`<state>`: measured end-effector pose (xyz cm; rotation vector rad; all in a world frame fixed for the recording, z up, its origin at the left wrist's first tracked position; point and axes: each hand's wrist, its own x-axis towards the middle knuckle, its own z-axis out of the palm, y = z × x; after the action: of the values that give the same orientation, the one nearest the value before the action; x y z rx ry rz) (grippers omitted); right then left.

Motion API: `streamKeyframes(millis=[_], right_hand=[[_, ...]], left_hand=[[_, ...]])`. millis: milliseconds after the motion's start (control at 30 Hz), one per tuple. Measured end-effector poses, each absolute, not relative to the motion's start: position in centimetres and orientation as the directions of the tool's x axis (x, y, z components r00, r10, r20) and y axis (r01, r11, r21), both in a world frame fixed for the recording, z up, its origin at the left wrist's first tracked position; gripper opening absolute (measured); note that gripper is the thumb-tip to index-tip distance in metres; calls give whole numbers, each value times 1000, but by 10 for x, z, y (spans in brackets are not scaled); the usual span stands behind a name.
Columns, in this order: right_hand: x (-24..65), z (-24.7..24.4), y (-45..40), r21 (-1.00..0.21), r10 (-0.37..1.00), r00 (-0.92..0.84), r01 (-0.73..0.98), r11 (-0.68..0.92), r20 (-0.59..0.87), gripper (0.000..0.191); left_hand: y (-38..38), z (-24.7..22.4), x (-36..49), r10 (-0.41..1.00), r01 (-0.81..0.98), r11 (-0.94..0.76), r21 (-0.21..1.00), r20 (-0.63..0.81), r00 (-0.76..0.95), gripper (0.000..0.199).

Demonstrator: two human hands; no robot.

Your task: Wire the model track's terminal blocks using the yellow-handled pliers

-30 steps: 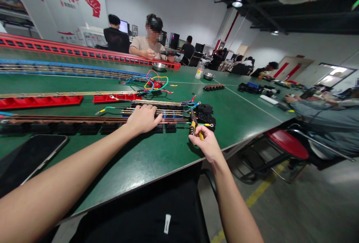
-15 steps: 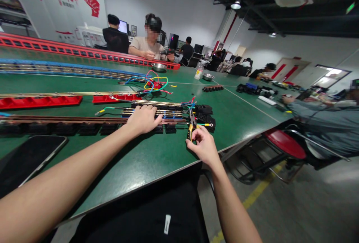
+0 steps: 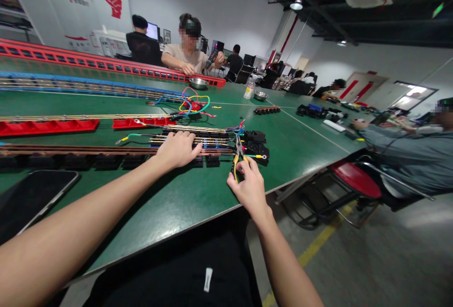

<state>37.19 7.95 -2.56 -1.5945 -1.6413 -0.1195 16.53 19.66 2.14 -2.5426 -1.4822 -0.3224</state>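
My right hand point(image 3: 250, 182) grips yellow-and-black pliers point(image 3: 235, 164), whose jaws point away from me at the right ends of the metal strips. My left hand point(image 3: 179, 149) lies palm down with its fingers spread over the brass strips point(image 3: 214, 142), pressing on the blue and black holders. Near the plier jaws are blue and red wires point(image 3: 238, 129) and a green wire with a yellow sleeve and ring terminal point(image 3: 261, 157). Black plastic parts point(image 3: 257, 144) sit just right of the jaws.
A phone point(image 3: 33, 198) lies at the left. Red trays point(image 3: 49, 127), a blue rail point(image 3: 81, 83) and a long red rail point(image 3: 106, 63) cross the green table point(image 3: 170, 212). Opposite, a person holds a tool near a metal bowl point(image 3: 198, 83). A red stool point(image 3: 357, 179) stands at the right.
The plier handles have spread further apart in my right hand. My left hand stays on the strips. The person opposite has raised the tool and lowered the other hand toward the bowl.
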Motion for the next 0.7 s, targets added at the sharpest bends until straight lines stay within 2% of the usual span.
streamKeyframes(millis=[333, 467, 600, 700], right_hand=[[374, -21, 78, -493, 781, 199, 856, 156, 592, 20], [380, -13, 78, -578, 820, 258, 809, 105, 510, 19], [388, -8, 79, -785, 887, 304, 611, 98, 347, 26], [391, -7, 82, -959, 952, 269, 274, 72, 149, 34]], left_hand=[[196, 22, 165, 836, 875, -482, -55, 269, 478, 53], [196, 22, 165, 835, 873, -484, -52, 272, 479, 54], [197, 22, 165, 841, 874, -486, -24, 258, 475, 55], [197, 22, 165, 847, 876, -482, -27, 245, 473, 55]])
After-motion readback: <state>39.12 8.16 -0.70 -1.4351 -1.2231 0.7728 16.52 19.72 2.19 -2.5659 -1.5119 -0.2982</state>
